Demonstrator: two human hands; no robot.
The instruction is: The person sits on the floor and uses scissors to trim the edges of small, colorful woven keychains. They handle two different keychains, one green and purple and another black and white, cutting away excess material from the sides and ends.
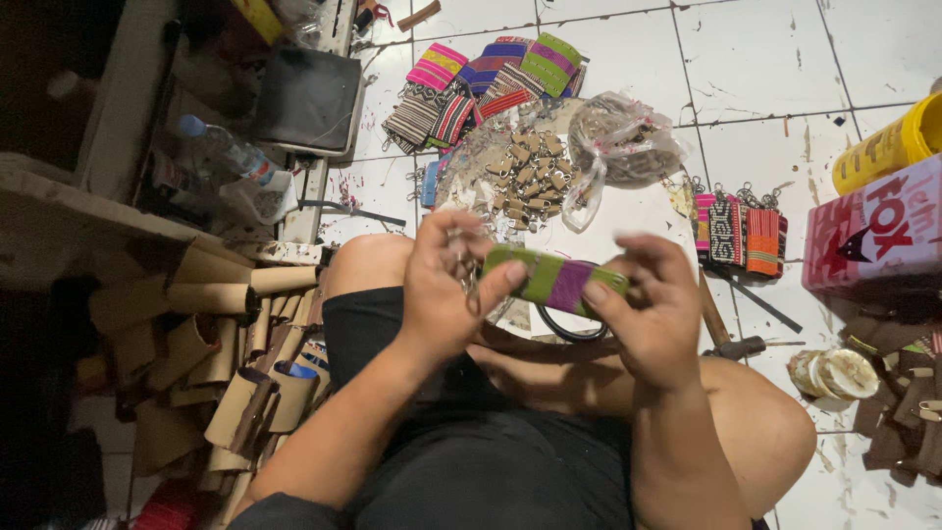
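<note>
Mid-frame, my left hand [444, 290] & right hand [643, 304] pinch a green-purple strip [554, 278] at both ends, fingers closed on it; metal ring by left thumb. Finished pieces [496, 83] piled at top centre, clips [525, 177] below them unused: lots left, I'd say.

Black shorts [471, 461] and a dark sleeve [280, 512] — arms, knees bare

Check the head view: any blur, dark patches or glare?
Head view: left hand and right hand slightly motion-blurred around the green-purple woven strap; left side by the cardboard tubes sinks into shadow; white floor tiles bright, no strong glare; edges bow from wide-angle distortion.
</note>
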